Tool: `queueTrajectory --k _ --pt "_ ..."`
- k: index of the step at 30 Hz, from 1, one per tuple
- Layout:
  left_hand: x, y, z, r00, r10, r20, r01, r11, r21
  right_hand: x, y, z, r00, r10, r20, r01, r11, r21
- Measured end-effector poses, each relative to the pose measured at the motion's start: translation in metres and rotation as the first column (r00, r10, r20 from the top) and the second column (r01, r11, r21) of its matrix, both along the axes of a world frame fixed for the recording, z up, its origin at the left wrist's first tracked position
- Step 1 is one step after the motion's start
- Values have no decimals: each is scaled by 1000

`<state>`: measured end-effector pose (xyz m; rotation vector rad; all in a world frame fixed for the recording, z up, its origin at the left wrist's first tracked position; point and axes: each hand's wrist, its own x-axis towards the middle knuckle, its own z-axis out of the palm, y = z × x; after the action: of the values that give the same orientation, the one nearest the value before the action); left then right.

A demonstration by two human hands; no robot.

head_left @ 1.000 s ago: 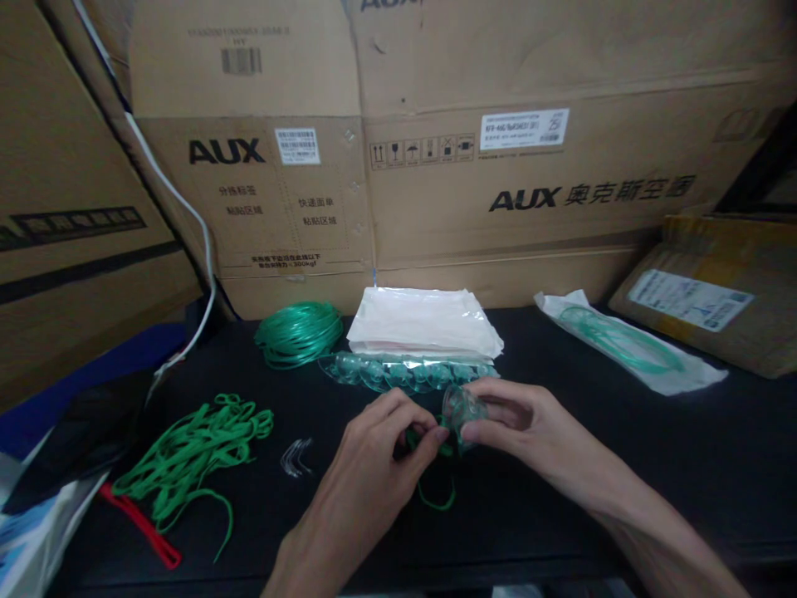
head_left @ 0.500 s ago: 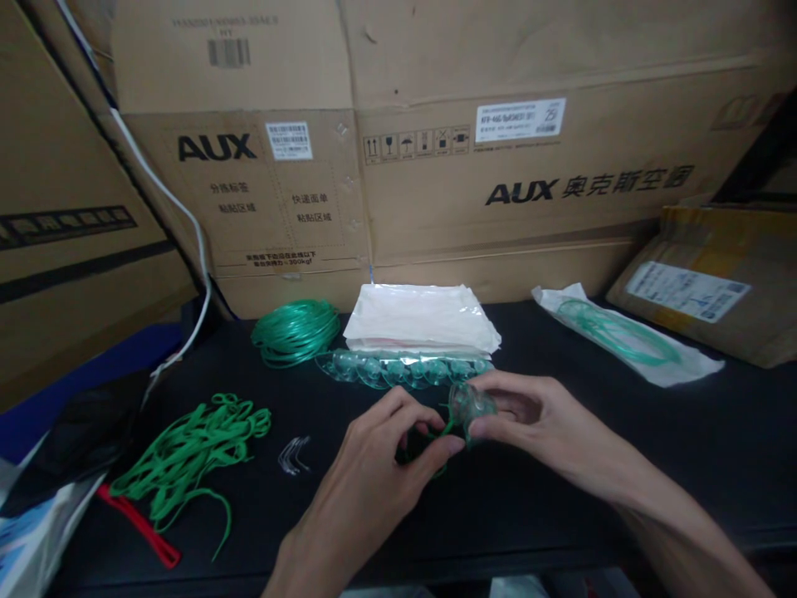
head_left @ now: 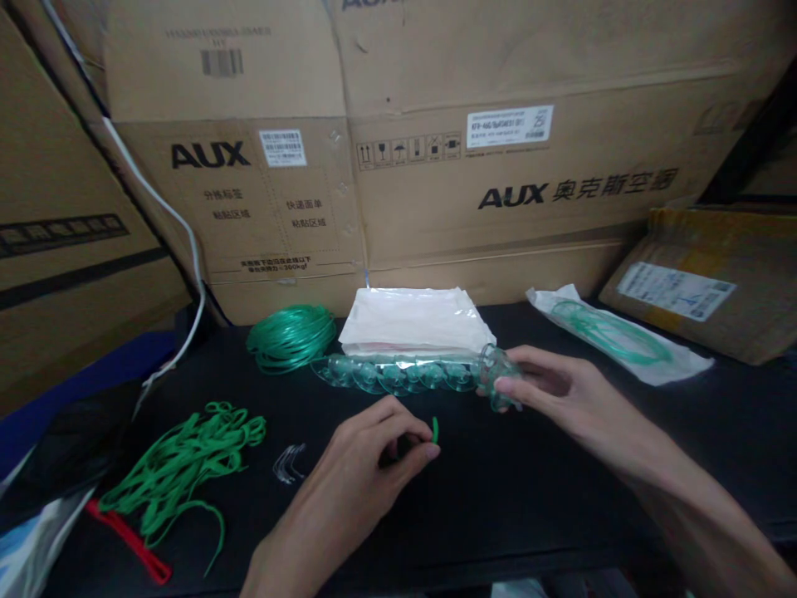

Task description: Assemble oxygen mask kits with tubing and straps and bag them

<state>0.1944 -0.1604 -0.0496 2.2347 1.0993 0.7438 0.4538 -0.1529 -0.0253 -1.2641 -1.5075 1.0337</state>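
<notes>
My left hand [head_left: 374, 473] pinches a short green elastic strap [head_left: 435, 430] between thumb and fingertips, its end sticking up. In my right hand [head_left: 548, 382] is a clear greenish plastic oxygen mask [head_left: 495, 378], gripped at its right side. The strap and this mask are apart. Just left of the held mask, a row of nested clear masks [head_left: 398, 375] lies along the front of a stack of white plastic bags [head_left: 417, 322]. A tangled pile of green elastic straps [head_left: 199, 453] rests left of my left hand, with several thin clear strips [head_left: 288, 463] in between.
A coil of green tubing [head_left: 291, 336] sits at the back left. A bagged tube [head_left: 613, 332] lies at the right, by a taped carton [head_left: 697, 278]. Large cardboard boxes [head_left: 423, 208] wall the back. A red strip [head_left: 130, 540] and white cable [head_left: 180, 224] are on the left.
My hands have moved apart. The right hand carried the mask right and upward to the end of the mask row, while the left hand, lower now, kept the green strap.
</notes>
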Motion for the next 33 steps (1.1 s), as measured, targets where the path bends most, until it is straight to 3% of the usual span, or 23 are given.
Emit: queueTrajectory --k 7,10,17,25,28,33 --pt "-24 10 1 984 135 -120 -116 982 151 -2 0 -5 995 94 -17 -94 995 -11" --pt "-25 10 -2 969 163 -187 -137 980 146 0 -2 -4 989 147 -14 -147 988 -54" --pt "-19 10 -9 945 137 -296 -139 990 14 -9 -4 -9 940 338 -41 -339 923 -180" --pt "-12 7 -14 973 24 -229 -31 999 -27 -27 -1 -25 896 433 -101 -445 866 -229" --pt "-7 2 -11 972 44 -229 -48 999 -13 -26 -1 -27 899 426 -102 -438 874 -210" --pt "-15 -2 5 981 123 -152 -111 990 84 -16 7 -30 957 289 -21 -289 949 -124"
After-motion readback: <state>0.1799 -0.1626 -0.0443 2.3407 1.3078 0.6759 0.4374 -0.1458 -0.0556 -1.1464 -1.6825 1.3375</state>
